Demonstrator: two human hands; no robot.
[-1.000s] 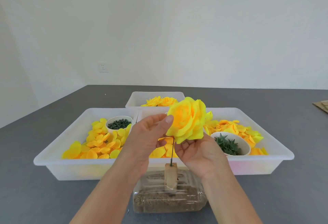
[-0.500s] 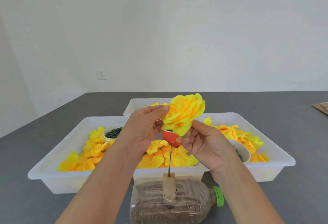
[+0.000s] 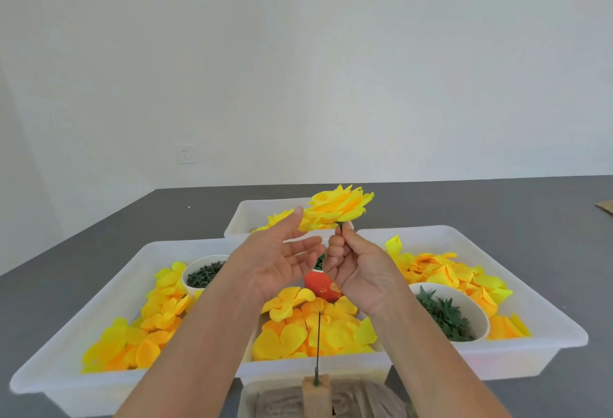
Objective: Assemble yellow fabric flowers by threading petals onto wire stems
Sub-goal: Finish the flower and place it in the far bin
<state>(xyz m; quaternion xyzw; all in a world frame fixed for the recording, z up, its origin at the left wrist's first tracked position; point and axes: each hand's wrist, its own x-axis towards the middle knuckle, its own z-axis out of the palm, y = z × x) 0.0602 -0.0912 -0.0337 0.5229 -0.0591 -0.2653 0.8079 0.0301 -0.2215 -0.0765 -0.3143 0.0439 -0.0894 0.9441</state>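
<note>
A finished yellow fabric flower (image 3: 336,207) is held up above the trays. My right hand (image 3: 356,268) pinches its short green base from below. My left hand (image 3: 277,258) is spread open beside it, fingertips touching the flower's left petals. Below my wrists a thin green wire stem (image 3: 318,348) stands bare and upright in a wooden block (image 3: 315,397) at the bottom edge. Loose yellow petals (image 3: 311,328) fill the tray behind the stem.
Three white trays stand on the grey table: left tray (image 3: 66,381) with petals and a bowl of green bits (image 3: 204,273), right tray (image 3: 544,351) with petals and a bowl of green leaves (image 3: 444,315), far tray (image 3: 245,222). An orange cup (image 3: 320,283) stands between my hands.
The flower has come off the wire stem and risen in my right hand, tilting flatter. My left hand has opened beside it. The view has tipped upward.
</note>
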